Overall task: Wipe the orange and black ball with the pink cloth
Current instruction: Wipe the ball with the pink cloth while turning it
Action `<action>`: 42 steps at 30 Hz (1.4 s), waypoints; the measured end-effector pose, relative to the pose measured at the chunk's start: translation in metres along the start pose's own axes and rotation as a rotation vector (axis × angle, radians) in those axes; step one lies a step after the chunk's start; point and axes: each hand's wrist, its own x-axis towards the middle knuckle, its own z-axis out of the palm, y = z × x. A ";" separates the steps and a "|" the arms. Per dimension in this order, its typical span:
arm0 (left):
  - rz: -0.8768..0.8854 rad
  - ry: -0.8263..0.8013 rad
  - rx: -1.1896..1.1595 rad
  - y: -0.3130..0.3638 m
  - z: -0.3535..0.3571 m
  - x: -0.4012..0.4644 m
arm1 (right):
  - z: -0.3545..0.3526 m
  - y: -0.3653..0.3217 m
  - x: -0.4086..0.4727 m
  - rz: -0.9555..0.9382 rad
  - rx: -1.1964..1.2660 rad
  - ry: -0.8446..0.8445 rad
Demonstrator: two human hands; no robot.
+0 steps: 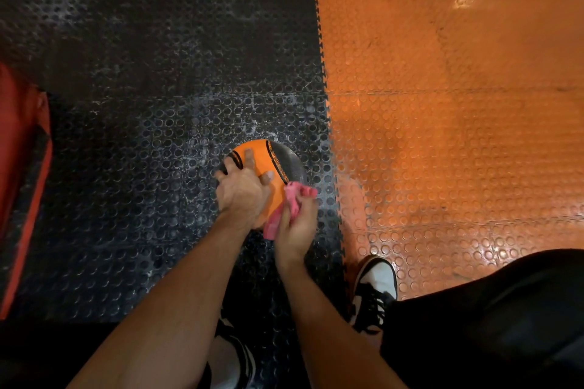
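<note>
The orange and black ball point(264, 161) sits on the black studded floor mat, in the middle of the head view. My left hand point(241, 188) lies on top of it with fingers spread and curved over its surface, holding it steady. My right hand point(297, 224) grips the bunched pink cloth point(289, 205) and presses it against the ball's near right side. The ball's lower part is hidden behind both hands.
The black studded mat point(158, 135) meets an orange studded mat point(458, 104) along a jigsaw seam just right of the ball. A red and black object point(22, 173) stands at the left edge. My black and white shoes point(374, 287) and dark trouser leg point(489, 309) are at the bottom.
</note>
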 end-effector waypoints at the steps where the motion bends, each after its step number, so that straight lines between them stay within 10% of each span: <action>1: 0.005 0.000 -0.006 0.000 0.000 0.000 | 0.001 0.002 -0.011 -0.007 0.010 0.012; 13: 0.048 -0.015 -0.024 -0.011 -0.004 -0.006 | -0.002 -0.005 0.101 0.077 -0.038 -0.137; 25: 0.040 -0.026 -0.002 0.001 0.000 -0.005 | -0.013 -0.007 0.034 0.113 0.104 0.031; 34: 0.176 -0.082 0.010 -0.017 0.001 -0.012 | -0.009 -0.038 0.130 -0.076 -0.205 -0.344; 42: 0.167 -0.039 -0.030 -0.008 0.007 -0.005 | -0.033 0.011 0.023 0.067 0.054 -0.072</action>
